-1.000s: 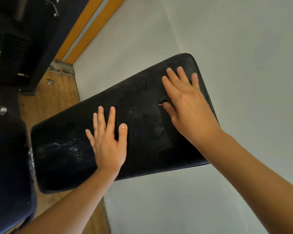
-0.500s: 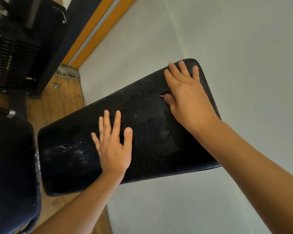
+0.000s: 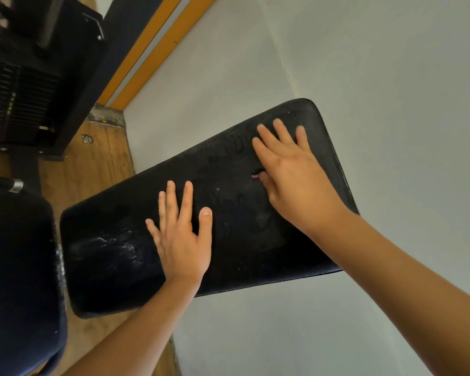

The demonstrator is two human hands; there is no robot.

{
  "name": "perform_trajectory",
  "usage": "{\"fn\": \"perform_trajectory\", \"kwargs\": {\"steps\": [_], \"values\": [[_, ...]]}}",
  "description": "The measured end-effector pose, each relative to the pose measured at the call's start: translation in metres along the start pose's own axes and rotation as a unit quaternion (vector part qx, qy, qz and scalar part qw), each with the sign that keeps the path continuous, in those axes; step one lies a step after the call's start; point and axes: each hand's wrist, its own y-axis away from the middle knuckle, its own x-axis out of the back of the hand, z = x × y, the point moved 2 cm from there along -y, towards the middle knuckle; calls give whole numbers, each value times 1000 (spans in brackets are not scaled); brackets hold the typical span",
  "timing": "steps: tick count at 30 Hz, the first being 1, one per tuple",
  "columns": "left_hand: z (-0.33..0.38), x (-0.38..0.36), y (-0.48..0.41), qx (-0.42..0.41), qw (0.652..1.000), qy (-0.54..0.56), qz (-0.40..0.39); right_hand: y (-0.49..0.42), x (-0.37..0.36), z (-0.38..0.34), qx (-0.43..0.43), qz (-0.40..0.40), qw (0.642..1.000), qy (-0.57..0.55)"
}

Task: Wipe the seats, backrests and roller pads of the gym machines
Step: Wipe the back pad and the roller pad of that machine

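Two straight-fingered hands press the backrest (image 3: 228, 172): left hand (image 3: 181, 245) centrally, bare padding leftward; right hand (image 3: 291, 180) near the far edge.

Soft, even light fills my view: the wall (image 3: 391, 77) is bright, and the pad (image 3: 228, 240) carries a dull sheen at lower left. The top-left corner blurs; lines bend near the edges.

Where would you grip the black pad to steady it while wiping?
Probably by a long edge, fingers hooked over it from the front: the pad is a broad flat slab, too wide for one hand to span, and its rounded edges show thickness to catch. The left hand and right hand merely lie flat on its face.
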Motion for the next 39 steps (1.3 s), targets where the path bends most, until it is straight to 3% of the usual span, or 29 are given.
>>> {"fn": "perform_trajectory", "kwargs": {"steps": [6, 15, 29, 39], "values": [[0, 0, 1, 1, 1000, 2, 5, -39, -5, 0, 3, 5, 1000, 12], [0, 0, 2, 1, 1000, 3, 5, 30, -6, -5, 4, -16, 1000, 6], [0, 0, 1, 5, 1000, 6, 12, -63, -12, -5, -24, 4, 1000, 14], [0, 2, 2, 8, 1000, 4, 10, -1, -5, -16, -7, -14, 1000, 0]]}}
